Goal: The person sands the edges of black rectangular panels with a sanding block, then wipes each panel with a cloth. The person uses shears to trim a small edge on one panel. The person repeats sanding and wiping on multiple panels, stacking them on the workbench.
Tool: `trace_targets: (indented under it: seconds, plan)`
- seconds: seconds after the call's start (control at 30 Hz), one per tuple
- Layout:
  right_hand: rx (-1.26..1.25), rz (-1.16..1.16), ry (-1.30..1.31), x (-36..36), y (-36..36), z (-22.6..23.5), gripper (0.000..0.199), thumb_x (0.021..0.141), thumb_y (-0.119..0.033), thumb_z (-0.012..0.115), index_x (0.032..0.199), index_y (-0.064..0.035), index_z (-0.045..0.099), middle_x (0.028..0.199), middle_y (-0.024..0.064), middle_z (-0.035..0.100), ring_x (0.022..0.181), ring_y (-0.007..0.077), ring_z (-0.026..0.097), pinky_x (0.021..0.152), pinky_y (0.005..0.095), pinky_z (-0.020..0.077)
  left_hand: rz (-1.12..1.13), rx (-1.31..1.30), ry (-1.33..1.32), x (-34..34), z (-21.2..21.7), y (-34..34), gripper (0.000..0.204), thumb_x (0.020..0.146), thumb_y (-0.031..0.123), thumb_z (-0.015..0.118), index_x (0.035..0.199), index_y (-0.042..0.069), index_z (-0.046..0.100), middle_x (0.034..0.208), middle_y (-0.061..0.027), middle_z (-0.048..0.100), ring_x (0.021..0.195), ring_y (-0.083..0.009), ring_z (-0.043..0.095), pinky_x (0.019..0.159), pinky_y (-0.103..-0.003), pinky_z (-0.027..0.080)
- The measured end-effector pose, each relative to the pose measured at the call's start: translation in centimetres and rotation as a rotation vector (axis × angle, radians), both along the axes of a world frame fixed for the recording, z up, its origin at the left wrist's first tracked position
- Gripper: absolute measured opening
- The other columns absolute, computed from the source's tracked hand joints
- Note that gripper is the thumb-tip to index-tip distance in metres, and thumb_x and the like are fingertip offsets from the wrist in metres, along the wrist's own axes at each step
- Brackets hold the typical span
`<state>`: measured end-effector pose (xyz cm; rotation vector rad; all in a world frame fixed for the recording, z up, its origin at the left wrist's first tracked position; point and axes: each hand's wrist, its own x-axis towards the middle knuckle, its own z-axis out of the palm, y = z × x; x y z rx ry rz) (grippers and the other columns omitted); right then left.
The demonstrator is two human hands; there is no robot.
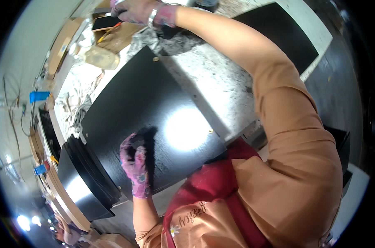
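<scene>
Black panel (133, 99) lies beneath left hand (134, 165) (gloved); cursive lettering (192, 213) marks tan clothing (297, 173).

A glossy black panel (142, 109) with brass-coloured eyelets (211, 130) spans the centre. Toward eight o'clock, the pink-gloved left hand (135, 161) curls above it, its grip unclear; farther out lies a stack of black sheets (88, 177). The gloved right hand (138, 11) reaches eleven o'clock, near a cardboard box (123, 35); a translucent jug (101, 58) lies at ten.
</scene>
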<state>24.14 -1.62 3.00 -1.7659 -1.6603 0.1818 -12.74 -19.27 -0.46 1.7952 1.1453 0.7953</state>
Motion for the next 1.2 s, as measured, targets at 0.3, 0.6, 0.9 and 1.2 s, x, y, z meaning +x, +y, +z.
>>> trace_targets:
  seconds: [0.3,0.6,0.9,1.2]
  plan:
    - [-0.057,0.387,-0.068,0.8,-19.2,-15.6,0.023,0.085,-0.008,0.055,0.104,-0.012,0.067,0.102,0.0097,0.066,0.094,0.0291,0.065,0.081,0.0387,0.0536,-0.01,-0.085,-0.138,1.1,-0.3,0.2,0.028,0.093,0.011,0.058,0.119,0.001,0.056,0.101,-0.0062,0.063,0.086,-0.0143,0.059,0.079,-0.027,0.047]
    - [-0.232,0.389,-0.122,-3.3,-31.6,-13.7,0.017,0.087,-0.012,0.056,0.099,-0.003,0.063,0.095,0.0147,0.066,0.084,0.0323,0.063,0.077,0.042,0.0523,-0.009,-0.133,-0.206,1.7,0.0,-0.3,0.027,0.093,0.012,0.059,0.117,0.0,0.055,0.098,-0.0076,0.062,0.083,-0.0152,0.057,0.081,-0.027,0.046]
    - [-0.253,-0.007,0.195,-6.0,-41.4,-2.4,0.023,0.09,-0.017,0.059,0.11,-0.0084,0.066,0.089,0.0088,0.068,0.078,0.0223,0.067,0.075,0.0334,0.0515,0.06,-0.534,-0.332,2.7,2.5,-0.9,0.028,0.098,0.015,0.049,0.123,0.003,0.054,0.103,-0.0087,0.062,0.089,-0.0184,0.06,0.088,-0.034,0.05]
    - [0.057,0.096,1.13,-18.9,-29.4,1.0,0.044,0.083,-0.013,0.073,0.123,-0.0032,0.056,0.106,0.0072,0.062,0.096,0.0129,0.059,0.085,0.0289,0.0491,-0.462,-0.509,-0.617,3.9,1.4,-3.1,0.03,0.095,0.016,0.062,0.119,0.0,0.054,0.108,-0.009,0.061,0.097,-0.0166,0.06,0.085,-0.029,0.05]
